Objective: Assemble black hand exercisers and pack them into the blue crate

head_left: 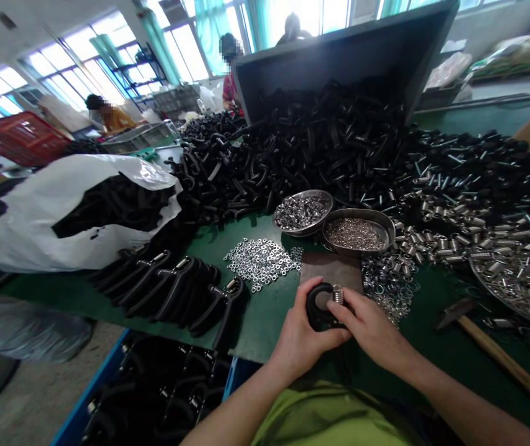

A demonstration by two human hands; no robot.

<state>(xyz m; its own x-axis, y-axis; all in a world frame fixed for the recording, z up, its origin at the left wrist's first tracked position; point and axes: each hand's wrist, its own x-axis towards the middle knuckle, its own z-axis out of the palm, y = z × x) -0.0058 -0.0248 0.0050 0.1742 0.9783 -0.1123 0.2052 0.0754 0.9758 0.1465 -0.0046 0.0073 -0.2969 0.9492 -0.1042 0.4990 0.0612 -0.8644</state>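
Bag (37, 210) of white plastic lies far to the left of the left hand, black parts showing through its torn side. Nearer that hand, still to its left, a row of grips (176, 291) lies on the green surface (269, 316), and a blue crate (107, 384) with more sits below the edge. Nuts (262, 260) are scattered just beyond and left of the left hand.

The left hand (299, 337) is clamped around a black handle (318, 310), held just above the near edge of the surface. The right hand (371, 328) meets it from the other side, fingertips pinched on a small spring (337, 293) at the handle's top. A dark plate (325, 266) lies flat just beyond both hands.

Past the plate stand two metal bowls (302, 214) of small hardware, and behind them a heap (321, 142) of black handles spills from a tipped grey bin (339, 56). Beyond and right of the right hand lies a spring pile (436, 238). To its right a hammer (501, 356) lies on the surface, and past that a tray (520, 279) of springs.
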